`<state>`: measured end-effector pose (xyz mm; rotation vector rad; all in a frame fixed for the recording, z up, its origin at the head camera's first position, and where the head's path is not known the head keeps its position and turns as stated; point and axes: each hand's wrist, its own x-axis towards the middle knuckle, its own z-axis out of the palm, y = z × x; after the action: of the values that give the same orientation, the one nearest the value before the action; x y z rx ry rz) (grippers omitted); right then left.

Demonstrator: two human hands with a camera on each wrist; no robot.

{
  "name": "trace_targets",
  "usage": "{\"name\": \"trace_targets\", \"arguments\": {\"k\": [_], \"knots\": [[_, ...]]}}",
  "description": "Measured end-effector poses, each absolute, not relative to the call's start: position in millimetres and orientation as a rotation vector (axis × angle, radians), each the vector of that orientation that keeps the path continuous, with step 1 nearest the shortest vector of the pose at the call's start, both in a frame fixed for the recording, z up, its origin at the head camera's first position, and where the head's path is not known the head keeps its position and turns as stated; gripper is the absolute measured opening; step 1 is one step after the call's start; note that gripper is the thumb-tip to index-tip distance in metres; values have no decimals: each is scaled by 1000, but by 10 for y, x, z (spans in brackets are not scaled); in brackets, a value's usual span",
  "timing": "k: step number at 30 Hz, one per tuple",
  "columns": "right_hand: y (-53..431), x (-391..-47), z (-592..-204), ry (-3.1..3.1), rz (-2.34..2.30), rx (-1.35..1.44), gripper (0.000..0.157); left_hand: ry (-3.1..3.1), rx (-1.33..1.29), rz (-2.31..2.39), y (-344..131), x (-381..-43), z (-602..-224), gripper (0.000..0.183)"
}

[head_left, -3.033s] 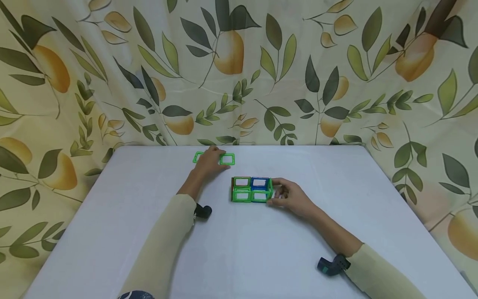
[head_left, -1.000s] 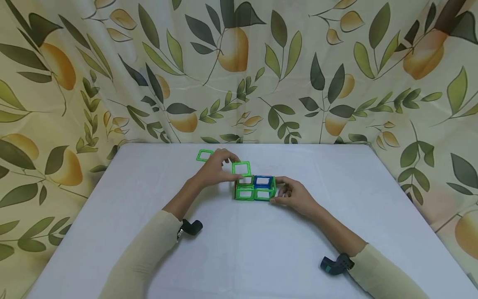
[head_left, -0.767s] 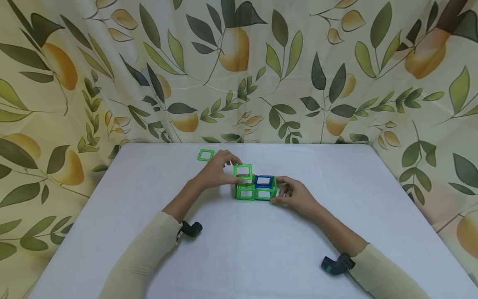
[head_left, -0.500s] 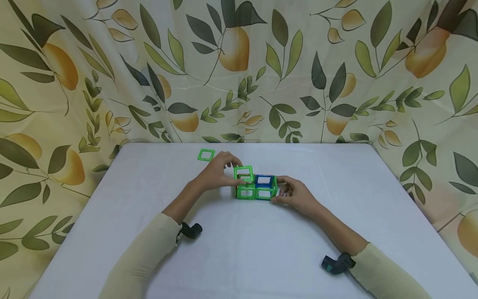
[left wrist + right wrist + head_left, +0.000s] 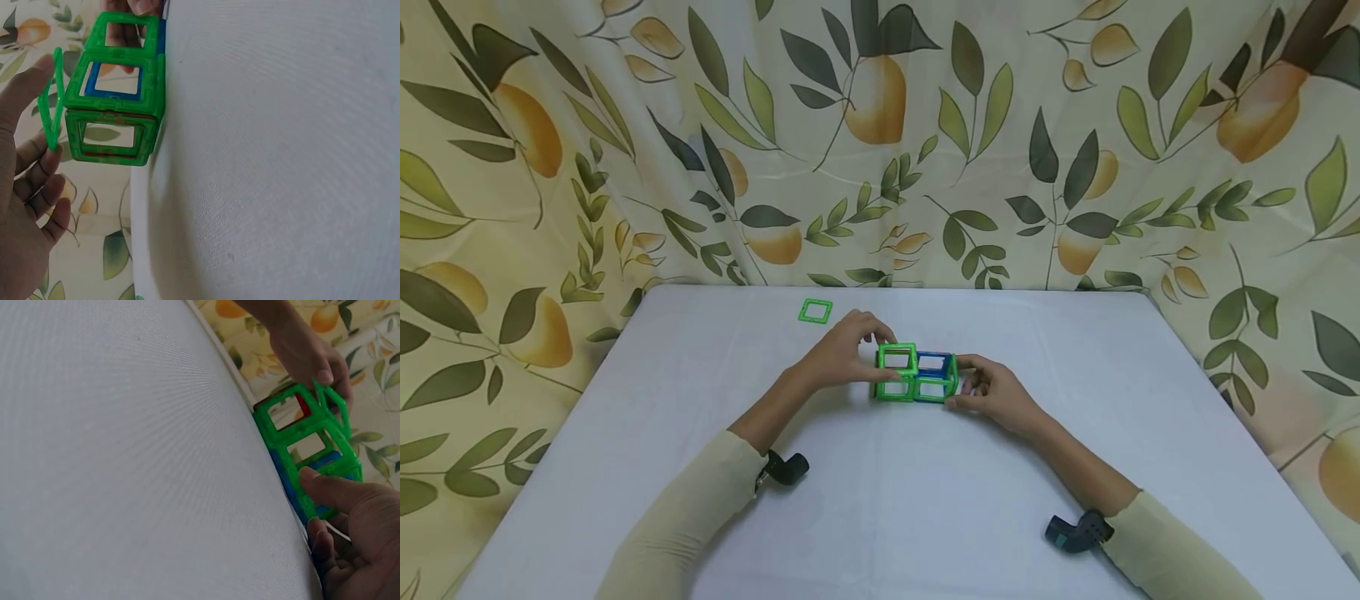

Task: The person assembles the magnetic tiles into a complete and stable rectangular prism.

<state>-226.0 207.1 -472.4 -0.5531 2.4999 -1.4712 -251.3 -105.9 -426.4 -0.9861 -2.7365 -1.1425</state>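
Note:
My left hand (image 5: 842,354) pinches a green square magnetic tile (image 5: 897,346) between thumb and fingers. That tile hangs tilted over the left half of a box-like structure (image 5: 112,107) of green, blue and red magnetic tiles. In the left wrist view a narrow gap separates most of the tile from the box; whether one edge touches is unclear. With thumb and fingers, my right hand (image 5: 996,392) grips the box's right end, its thumb on a green tile in the right wrist view. The box's right half is uncovered on top, showing a blue tile (image 5: 933,354) inside.
One loose green square tile (image 5: 817,300) lies flat near the back edge of the white-covered table (image 5: 880,500), left of the box. A curtain with fruit and leaf print (image 5: 880,208) hangs directly behind the table. Both wrists wear black cameras (image 5: 788,468).
My left hand has picked up one of two green tiles at the back, carried it right and lowered it over the box's left half. The right hand keeps its grip on the box.

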Motion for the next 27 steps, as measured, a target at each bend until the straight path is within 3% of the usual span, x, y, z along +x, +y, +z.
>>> {"name": "trace_targets", "arguments": {"k": [21,27], "knots": [[2075,-2266,-4727,2489,-1476,-535,72,-2784,-954,-1084,-1075,-2500,-4311,56],[2063,-2251,-4727,2488,-1486,-526,73,-2738,-928,-1182,-1106,-2510,-4318,44]]}}
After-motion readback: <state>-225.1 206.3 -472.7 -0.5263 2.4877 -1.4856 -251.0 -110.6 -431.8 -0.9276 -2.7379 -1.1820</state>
